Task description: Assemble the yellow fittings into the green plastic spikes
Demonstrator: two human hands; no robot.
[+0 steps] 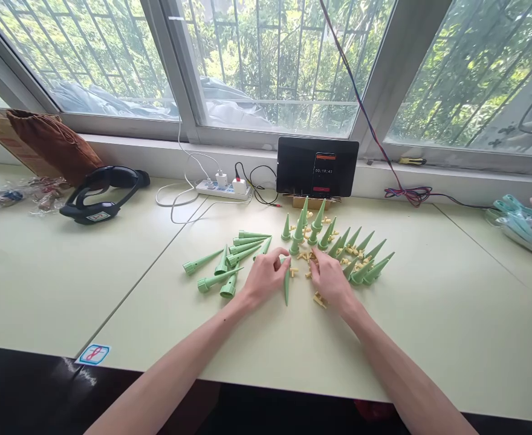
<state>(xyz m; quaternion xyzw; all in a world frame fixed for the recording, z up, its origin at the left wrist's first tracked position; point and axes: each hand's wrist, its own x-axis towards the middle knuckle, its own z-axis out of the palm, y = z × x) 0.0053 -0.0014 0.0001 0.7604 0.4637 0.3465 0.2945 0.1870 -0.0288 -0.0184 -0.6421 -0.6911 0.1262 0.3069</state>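
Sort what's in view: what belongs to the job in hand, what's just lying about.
For the job: green cone at the left hand; loose green cones; upright green cones; yellow fittings.

Just around: headset; brown pouch; power strip; red-blue wires; tablet.

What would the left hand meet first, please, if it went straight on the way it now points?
Probably the upright green cone just beyond the left hand, though depth is unclear and nearby yellow pieces might come first.

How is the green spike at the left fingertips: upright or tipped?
Tipped: the green spike at the left hand has its narrow tip pointing down the picture, not upward.
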